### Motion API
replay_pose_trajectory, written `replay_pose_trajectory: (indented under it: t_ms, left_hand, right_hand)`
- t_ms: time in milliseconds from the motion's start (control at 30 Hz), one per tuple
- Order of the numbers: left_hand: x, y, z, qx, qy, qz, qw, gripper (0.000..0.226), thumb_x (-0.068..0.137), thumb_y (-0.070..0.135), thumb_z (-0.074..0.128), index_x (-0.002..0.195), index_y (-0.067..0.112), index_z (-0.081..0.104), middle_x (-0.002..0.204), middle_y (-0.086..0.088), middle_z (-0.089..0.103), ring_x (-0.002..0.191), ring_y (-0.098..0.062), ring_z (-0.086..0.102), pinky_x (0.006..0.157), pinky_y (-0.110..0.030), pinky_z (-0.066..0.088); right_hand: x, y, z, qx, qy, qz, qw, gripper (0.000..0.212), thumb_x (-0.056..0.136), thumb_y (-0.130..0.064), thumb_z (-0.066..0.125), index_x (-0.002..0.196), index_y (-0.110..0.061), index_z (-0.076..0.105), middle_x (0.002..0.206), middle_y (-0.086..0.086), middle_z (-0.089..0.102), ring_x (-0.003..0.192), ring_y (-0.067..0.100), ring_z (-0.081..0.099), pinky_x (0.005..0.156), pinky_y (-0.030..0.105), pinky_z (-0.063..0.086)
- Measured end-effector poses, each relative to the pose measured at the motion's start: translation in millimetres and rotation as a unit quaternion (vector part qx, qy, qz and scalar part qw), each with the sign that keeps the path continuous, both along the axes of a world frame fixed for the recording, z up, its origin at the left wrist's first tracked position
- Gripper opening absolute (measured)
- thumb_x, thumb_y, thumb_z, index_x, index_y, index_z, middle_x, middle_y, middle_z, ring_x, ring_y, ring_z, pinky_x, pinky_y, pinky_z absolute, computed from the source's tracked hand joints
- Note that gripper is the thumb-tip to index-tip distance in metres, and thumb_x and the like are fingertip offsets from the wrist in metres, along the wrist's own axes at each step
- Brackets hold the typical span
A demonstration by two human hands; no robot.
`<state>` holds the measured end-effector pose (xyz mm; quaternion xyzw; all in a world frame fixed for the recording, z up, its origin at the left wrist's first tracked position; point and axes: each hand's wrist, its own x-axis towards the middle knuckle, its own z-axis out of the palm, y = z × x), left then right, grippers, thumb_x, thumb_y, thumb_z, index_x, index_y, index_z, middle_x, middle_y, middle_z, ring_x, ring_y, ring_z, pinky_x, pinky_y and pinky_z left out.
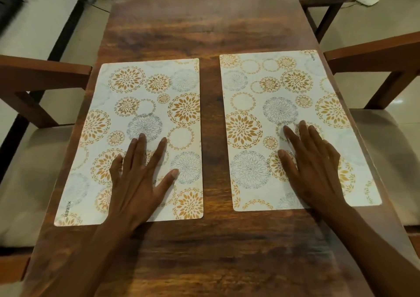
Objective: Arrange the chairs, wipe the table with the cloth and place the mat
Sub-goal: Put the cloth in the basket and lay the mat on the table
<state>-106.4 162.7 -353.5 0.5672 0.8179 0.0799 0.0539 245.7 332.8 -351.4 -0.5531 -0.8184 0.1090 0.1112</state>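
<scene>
I see the bench (pixel 211 30) as dark wood, strong grain, smooth with a soft sheen. Both mats, left mat (pixel 136 96) and right mat (pixel 261 87), look like thin smooth plastic sheet, matt, pale with printed gold and grey rosettes. Chair frames (pixel 45 69) are plain brown wood; seat pads (pixel 25 171) look like beige cloth. Floor (pixel 34 23) is glossy tile.

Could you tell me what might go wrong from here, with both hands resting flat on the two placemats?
1. The right placemat lies close to the table's right edge; a push from the right hand could slide its corner over that edge.
2. The left placemat sits slightly skewed, and its near corner is close to the left edge, so a nudge from the left hand might worsen the mismatch with the other mat.
</scene>
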Motion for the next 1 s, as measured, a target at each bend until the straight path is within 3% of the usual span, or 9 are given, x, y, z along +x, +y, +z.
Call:
replay_pose_trajectory:
  t_ms: [1000]
  left_hand:
    - [-0.9,4.8,-2.0,0.0,0.008,-0.002,1.0,0.079,0.1,0.083,0.012,0.171,0.049,0.002,0.183,0.0,-0.007,0.169,-0.019,-0.007,0.133,-0.059,0.008]
  right_hand:
    - [0.8,1.2,-3.5,-0.001,-0.012,-0.004,1.0,0.067,0.109,-0.064,0.021,0.171,-0.041,0.015,0.181,-0.006,0.004,0.168,0.014,-0.001,0.133,0.047,0.004]
